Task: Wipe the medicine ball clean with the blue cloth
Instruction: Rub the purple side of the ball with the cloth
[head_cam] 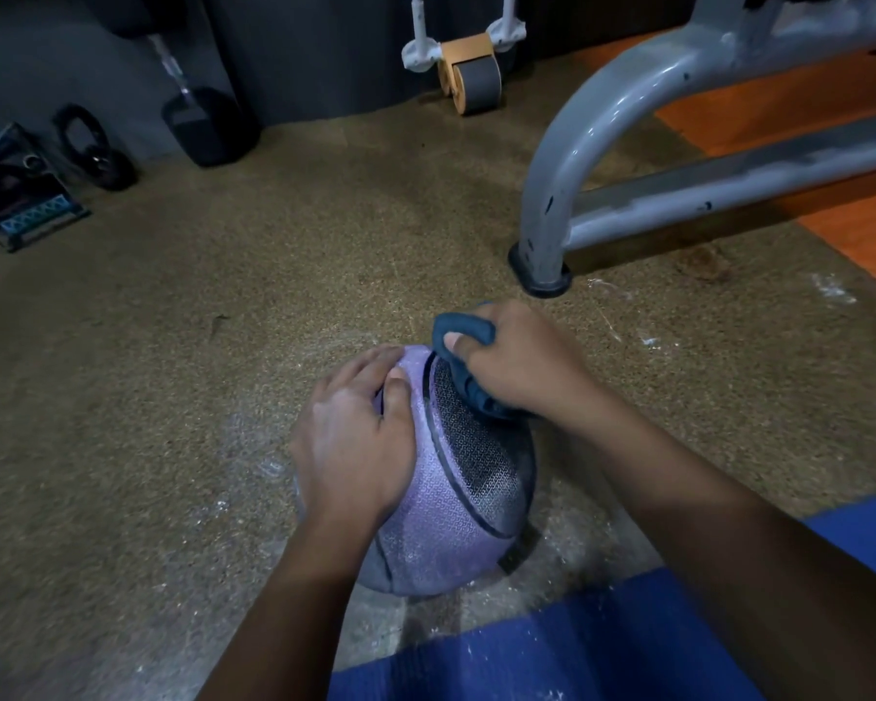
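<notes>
Purple-and-black textured rubber: the medicine ball (443, 493) sat on the speckled brown floor (183, 376), directly below and between both hands, just ahead of the blue mat (603, 650); being round, it showed no long axis, only dark seams curving over its top. Left hand (352, 437) lay flat-fingered over the ball's upper left side, pressing to steady it, fingers spread rather than curled; right hand (517, 369) gripped the bunched blue cloth (464, 341), fingers curled round it, and pressed it against the black panel at the ball's far upper right. Both hands touched the ball, the right further from the body; judged: wiping under way, pale dusty film on the purple panels not yet cleared, so the next stroke likely needs the ball rolled toward the cloth hand. White dust lay scattered on the floor around the ball. No containers visible. Beyond: grey metal frame leg (542, 230) to the right; ab wheel (469, 78) by the far wall.
</notes>
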Motion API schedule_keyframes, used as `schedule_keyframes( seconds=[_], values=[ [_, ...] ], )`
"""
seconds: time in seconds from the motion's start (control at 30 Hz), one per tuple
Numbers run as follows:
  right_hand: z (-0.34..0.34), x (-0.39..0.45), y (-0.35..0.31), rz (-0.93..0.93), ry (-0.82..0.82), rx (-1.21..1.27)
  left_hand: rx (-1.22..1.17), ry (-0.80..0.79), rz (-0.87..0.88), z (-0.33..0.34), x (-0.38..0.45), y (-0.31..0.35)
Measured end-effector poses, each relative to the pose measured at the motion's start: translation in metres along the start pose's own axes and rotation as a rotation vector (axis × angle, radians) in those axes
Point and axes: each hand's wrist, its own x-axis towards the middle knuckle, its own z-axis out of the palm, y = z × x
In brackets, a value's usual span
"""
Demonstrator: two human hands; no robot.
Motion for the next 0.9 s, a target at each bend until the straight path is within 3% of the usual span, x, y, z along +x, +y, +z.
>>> schedule_keyframes(
  seconds=[0.23,0.47,0.7,0.9],
  values=[
    [-0.001,-0.069,-0.018,-0.273,0.027,-0.091,-0.084,0.005,-0.027,-0.004,-0.001,-0.009],
    [0.004,-0.003,-0.007,-0.043,-0.031,0.005,-0.135,0.051,-0.034,-0.007,-0.011,-0.012],
    [-0.004,-0.066,-0.022,-0.311,-0.002,-0.116,-0.127,-0.001,-0.047,-0.005,-0.001,-0.011],
    [0.001,-0.021,-0.011,-0.161,0.029,-0.087,-0.048,0.027,-0.015,-0.005,-0.009,-0.004]
  ],
)
